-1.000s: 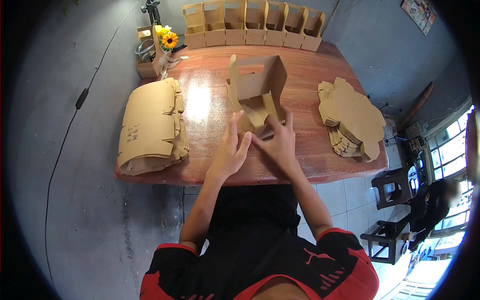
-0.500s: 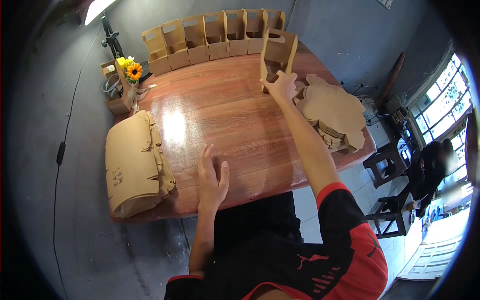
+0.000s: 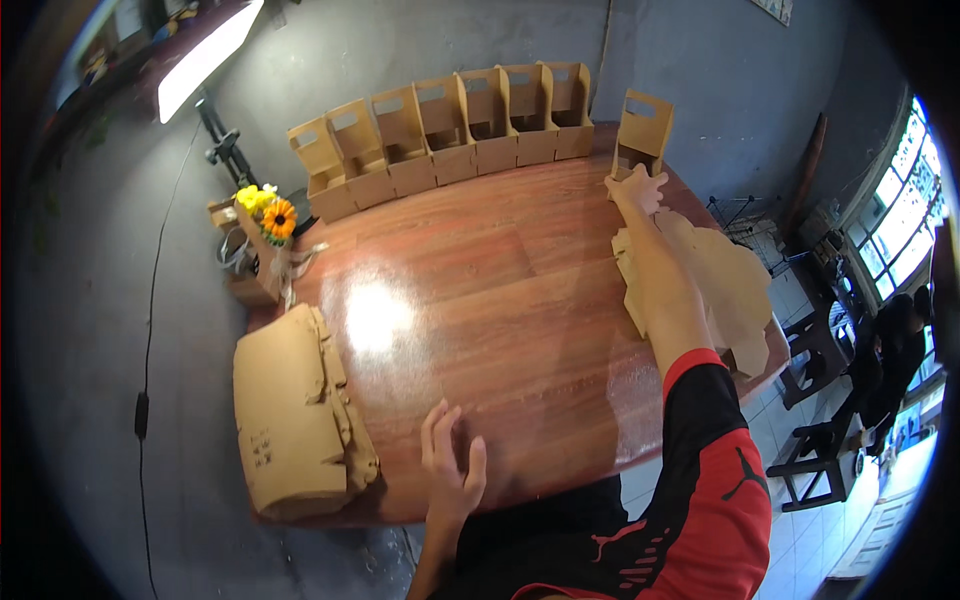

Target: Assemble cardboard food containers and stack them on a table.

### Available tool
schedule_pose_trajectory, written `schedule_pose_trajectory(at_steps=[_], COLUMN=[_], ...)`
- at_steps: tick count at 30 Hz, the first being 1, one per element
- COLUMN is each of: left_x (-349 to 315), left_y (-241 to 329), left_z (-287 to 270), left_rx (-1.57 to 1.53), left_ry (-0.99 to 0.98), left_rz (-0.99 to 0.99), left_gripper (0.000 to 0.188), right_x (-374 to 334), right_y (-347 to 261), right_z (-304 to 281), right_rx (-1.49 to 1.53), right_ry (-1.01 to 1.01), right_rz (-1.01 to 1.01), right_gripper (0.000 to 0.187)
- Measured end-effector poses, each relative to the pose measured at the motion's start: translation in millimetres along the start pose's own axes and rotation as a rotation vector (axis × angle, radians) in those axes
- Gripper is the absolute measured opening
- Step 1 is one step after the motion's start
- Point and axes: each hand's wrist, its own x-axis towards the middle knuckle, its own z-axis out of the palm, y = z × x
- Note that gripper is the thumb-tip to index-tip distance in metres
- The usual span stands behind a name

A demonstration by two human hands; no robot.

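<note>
At the far right corner of the table, my right hand (image 3: 638, 188) grips the low front of a folded brown cardboard carrier box (image 3: 646, 126), which stands upright with a handle slot in its tall back. Part of its front is hidden by my fingers. My left hand (image 3: 454, 468) is open over the near edge of the table, thumb apart from the fingers, holding nothing. Left of the held box, several like carrier boxes (image 3: 437, 130) stand side by side in a curved row. Below my right forearm lies a pile of flat cardboard blanks (image 3: 735, 290).
Another stack of flat cardboard blanks (image 3: 285, 410) lies at the table's left edge. Behind it, a box with artificial flowers (image 3: 278, 218) stands near a lit lamp (image 3: 208, 60). The wooden tabletop (image 3: 480, 330) meets grey walls. Dark stools (image 3: 815, 465) and a person are at the right.
My right hand has carried the carrier box farther away and to the right, to the table's far corner near the row's right end. My left hand stays open. The view has shifted.
</note>
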Motion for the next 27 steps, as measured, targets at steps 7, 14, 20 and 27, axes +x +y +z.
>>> schedule_pose_trajectory(at_steps=[7,14,20,27], left_x=[2,0,9,12], left_y=[-2,-4,9,10], left_z=[1,7,5,9], left_rx=[0.023,0.108,0.256,0.243], left_ry=[0.026,0.096,0.009,0.013], left_rz=[-0.078,-0.160,-0.129,-0.146], left_gripper=[0.036,0.028,0.024,0.022], right_x=[90,145,163,173], right_y=[30,22,14,-3], right_z=[21,54,68,91], right_rx=[0.066,0.092,0.120,0.155], right_ry=[-0.068,-0.104,-0.129,-0.180], right_rz=[-0.171,-0.247,-0.334,-0.359], right_gripper=[0.083,0.074,0.058,0.059])
